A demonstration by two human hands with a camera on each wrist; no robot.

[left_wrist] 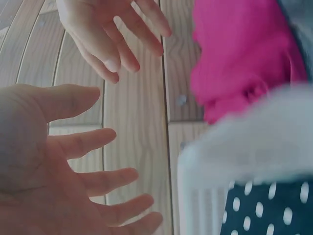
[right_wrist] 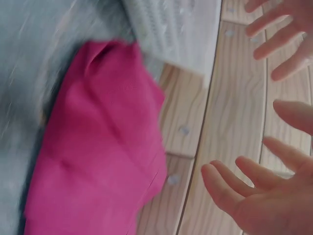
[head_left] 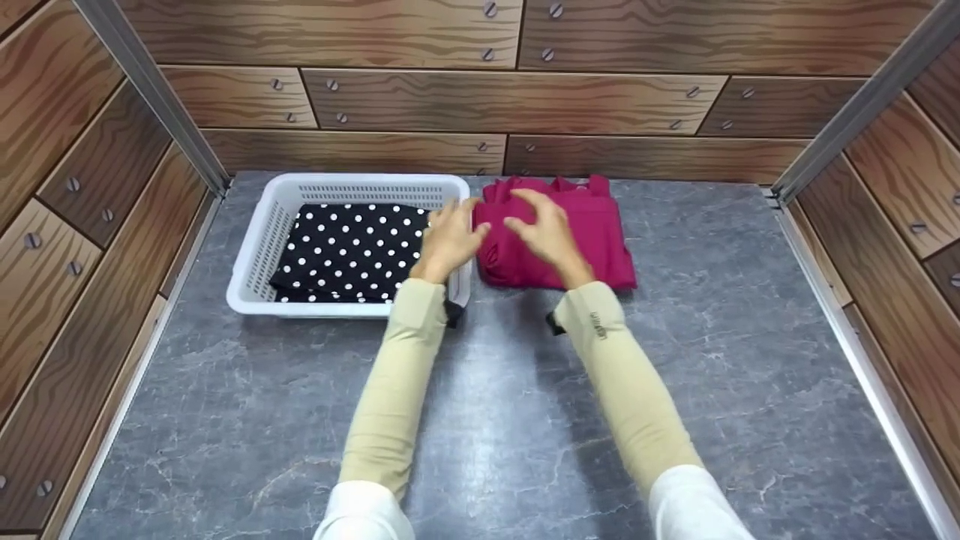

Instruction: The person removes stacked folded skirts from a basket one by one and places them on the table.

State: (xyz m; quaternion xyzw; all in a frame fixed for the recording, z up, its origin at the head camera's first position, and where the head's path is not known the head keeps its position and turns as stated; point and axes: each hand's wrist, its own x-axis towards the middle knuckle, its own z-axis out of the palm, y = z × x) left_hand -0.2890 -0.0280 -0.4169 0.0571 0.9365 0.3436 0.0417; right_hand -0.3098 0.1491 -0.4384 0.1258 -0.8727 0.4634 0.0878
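Both hands hover with spread fingers and hold nothing. The left hand (head_left: 450, 238) is over the right side of a white plastic basket (head_left: 251, 259). Inside that basket lies a folded black cloth with white dots (head_left: 352, 251). To the right of the basket, a folded crimson garment (head_left: 592, 232) lies on the grey surface. My right hand (head_left: 551, 234) is above its left half, with thumb and fingers apart. In the left wrist view, the left palm (left_wrist: 29, 161) faces the right hand (left_wrist: 102, 29). The right wrist view shows the crimson garment (right_wrist: 98, 147) beside the right hand (right_wrist: 269, 191).
Wood-patterned panels (head_left: 450, 101) enclose the back and both sides, with metal rails (head_left: 862, 97) at the corners. The basket and garment stand near the back panel on a grey marbled surface (head_left: 262, 420).
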